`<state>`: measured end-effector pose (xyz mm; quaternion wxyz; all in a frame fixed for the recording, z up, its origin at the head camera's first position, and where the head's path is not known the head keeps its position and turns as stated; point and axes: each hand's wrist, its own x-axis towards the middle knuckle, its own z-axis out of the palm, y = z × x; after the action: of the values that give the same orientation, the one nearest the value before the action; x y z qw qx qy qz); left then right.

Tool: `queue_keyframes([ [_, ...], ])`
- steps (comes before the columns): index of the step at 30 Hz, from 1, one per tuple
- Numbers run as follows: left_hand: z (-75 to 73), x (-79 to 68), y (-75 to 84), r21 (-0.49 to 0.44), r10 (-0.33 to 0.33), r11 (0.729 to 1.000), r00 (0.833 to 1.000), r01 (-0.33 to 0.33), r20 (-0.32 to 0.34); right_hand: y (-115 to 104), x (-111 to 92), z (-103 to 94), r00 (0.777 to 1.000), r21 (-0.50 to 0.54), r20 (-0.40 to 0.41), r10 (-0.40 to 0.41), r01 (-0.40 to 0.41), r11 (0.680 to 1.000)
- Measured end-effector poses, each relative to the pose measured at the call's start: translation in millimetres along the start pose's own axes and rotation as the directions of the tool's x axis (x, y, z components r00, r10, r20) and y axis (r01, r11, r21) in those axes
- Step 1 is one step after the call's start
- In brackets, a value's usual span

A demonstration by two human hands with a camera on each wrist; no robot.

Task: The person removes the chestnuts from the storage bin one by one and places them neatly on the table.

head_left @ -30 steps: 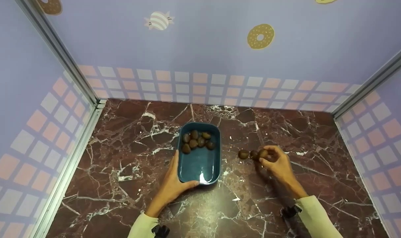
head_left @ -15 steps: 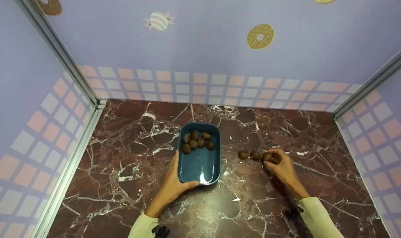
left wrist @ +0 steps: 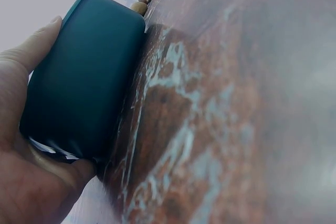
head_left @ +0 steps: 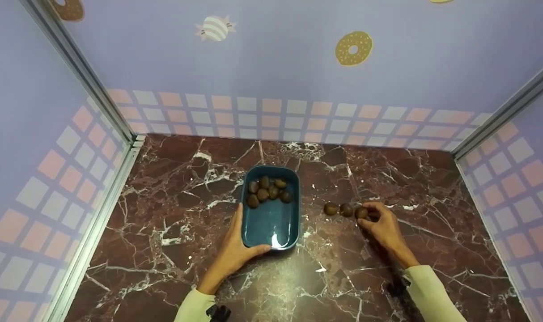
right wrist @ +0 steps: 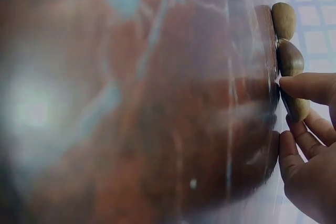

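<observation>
The right hand (head_left: 381, 226) is pinching a chestnut (head_left: 361, 213) between thumb and fingers, low over the bench (head_left: 164, 277). That chestnut is probably feeling light, hard and slightly slippery; its widest sides are likely offering the surest hold. The left hand (head_left: 234, 248) is gripping a teal dish (head_left: 270, 223) around its seven o'clock corner. Two loose chestnuts (head_left: 346, 209) are lying in a row toward the pinched one's nine o'clock, at the dish's three o'clock. More chestnuts (head_left: 263, 194) are clustering inside, toward its twelve o'clock end.
</observation>
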<state>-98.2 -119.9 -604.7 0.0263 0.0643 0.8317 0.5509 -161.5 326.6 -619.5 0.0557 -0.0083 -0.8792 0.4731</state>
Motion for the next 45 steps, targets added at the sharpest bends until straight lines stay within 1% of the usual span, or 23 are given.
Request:
queue_keyframes([
  [7, -0.4, 4.9, 0.0, 0.019, 0.03, 0.999, 1.0, -0.03, -0.002, -2, 3, -3.3, 1.0, -0.03, -0.018, -0.003, 0.002, 1.0],
  [12, -1.4, 7.1, 2.5, -0.005, 0.021, 1.0, 1.0, -0.021, 0.006, -4, 4, -5.8, 1.0, -0.065, -0.027, 0.011, -0.012, 0.998],
  [16, -1.4, 8.3, 5.0, -0.01, 0.019, 1.0, 1.0, -0.019, 0.012, -11, 4, -10.4, 1.0, -0.058, -0.02, 0.0, -0.001, 0.998],
  [20, -1.3, 9.9, 6.2, -0.006, 0.024, 1.0, 1.0, -0.024, 0.012, -23, 3, -17.0, 0.999, -0.036, -0.018, -0.039, 0.039, 0.999],
  [24, -0.8, 11.8, 6.2, 0.003, 0.037, 0.999, 0.999, -0.037, 0.003, -39, 3, -21.8, 0.997, -0.039, -0.013, -0.072, 0.071, 0.997],
  [28, 0.6, 12.8, 5.3, 0.021, 0.046, 0.999, 0.999, -0.046, -0.005, -55, 4, -22.9, 0.997, -0.042, -0.011, -0.081, 0.08, 0.996],
  [30, 1.2, 12.6, 4.2, 0.022, 0.05, 0.999, 0.999, -0.05, -0.006, -62, 5, -21.7, 0.995, -0.042, -0.013, -0.098, 0.097, 0.994],
  [33, 1.6, 10.5, 2.5, 0.015, 0.047, 0.999, 0.999, -0.047, -0.004, -74, 6, -17.6, 0.99, -0.046, -0.007, -0.142, 0.141, 0.989],
  [38, 0.8, 5.3, -1.9, -0.001, 0.023, 1.0, 1.0, -0.023, 0.0, -92, 7, -7.0, 0.978, -0.058, 0.051, -0.202, 0.204, 0.977],
  [41, 0.6, 3.8, -4.0, -0.005, 0.014, 1.0, 1.0, -0.014, 0.003, -101, 9, -1.0, 0.966, -0.08, 0.086, -0.243, 0.25, 0.965],
  [45, 1.2, 4.3, -4.5, -0.003, 0.021, 1.0, 1.0, -0.021, -0.003, -113, 13, 6.6, 0.946, -0.095, 0.132, -0.296, 0.309, 0.946],
])
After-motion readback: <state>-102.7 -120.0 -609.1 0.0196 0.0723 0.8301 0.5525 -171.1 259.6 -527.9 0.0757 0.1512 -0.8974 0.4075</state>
